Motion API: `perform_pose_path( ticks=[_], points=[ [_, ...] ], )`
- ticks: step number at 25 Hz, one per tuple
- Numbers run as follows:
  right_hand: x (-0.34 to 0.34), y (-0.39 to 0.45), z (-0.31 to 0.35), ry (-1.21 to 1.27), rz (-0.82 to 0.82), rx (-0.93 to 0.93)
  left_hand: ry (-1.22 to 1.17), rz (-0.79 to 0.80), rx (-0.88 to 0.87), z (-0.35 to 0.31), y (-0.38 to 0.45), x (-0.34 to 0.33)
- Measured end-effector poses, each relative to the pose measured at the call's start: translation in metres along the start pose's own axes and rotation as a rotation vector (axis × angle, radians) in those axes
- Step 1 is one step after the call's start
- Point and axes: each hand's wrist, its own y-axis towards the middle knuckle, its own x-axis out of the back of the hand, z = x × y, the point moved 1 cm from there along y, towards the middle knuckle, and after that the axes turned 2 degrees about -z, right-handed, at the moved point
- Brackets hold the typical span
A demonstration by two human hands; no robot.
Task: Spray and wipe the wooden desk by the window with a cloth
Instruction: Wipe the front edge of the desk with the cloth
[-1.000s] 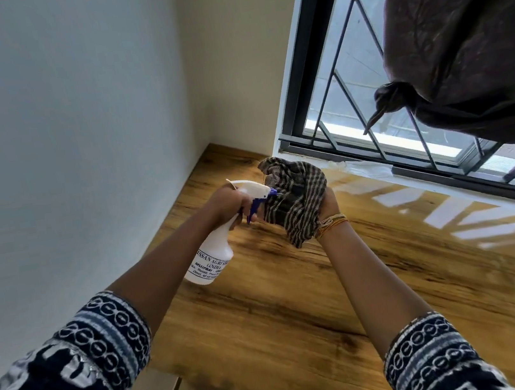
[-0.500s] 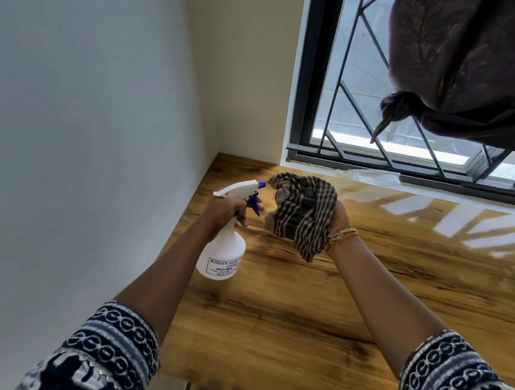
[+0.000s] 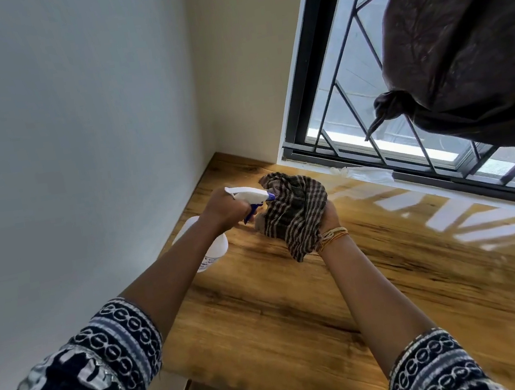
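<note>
Above the desk (image 3: 302,321), the left hand (image 3: 223,208) grips a light, rigid spray bottle (image 3: 210,248) by its neck, nozzle touching the soft, limp cloth (image 3: 295,209) bunched in the right hand (image 3: 327,214).

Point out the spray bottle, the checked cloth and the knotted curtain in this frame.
spray bottle (image 3: 247,196), head view, on its white trigger head.
checked cloth (image 3: 298,208), head view, on the bunched middle.
knotted curtain (image 3: 393,106), head view, on the knot.

wooden desk (image 3: 301,315), sunlight patches (image 3: 473,219) on top
</note>
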Motion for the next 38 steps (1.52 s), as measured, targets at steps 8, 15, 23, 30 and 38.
perform_pose_path(
  ticks=[8, 15, 23, 30, 38],
  points=[
    [0.006, -0.004, 0.002, -0.009, -0.027, 0.037, -0.172, 0.05, 0.055, 0.007, 0.003, 0.008],
    [0.012, -0.012, -0.005, 0.0, -0.04, 0.076, -0.312, -0.007, 0.097, 0.017, 0.001, 0.01],
    [0.024, -0.033, -0.048, 0.039, -0.126, 0.126, -0.222, -0.09, -0.011, 0.047, -0.016, 0.024],
    [0.032, -0.094, -0.095, 0.095, -0.148, 0.015, -0.131, -0.313, 0.011, 0.084, -0.064, 0.017],
    [0.073, -0.182, -0.127, 0.097, -0.1, -0.003, -0.07, -0.404, 0.023, 0.114, -0.172, -0.013]
  ],
)
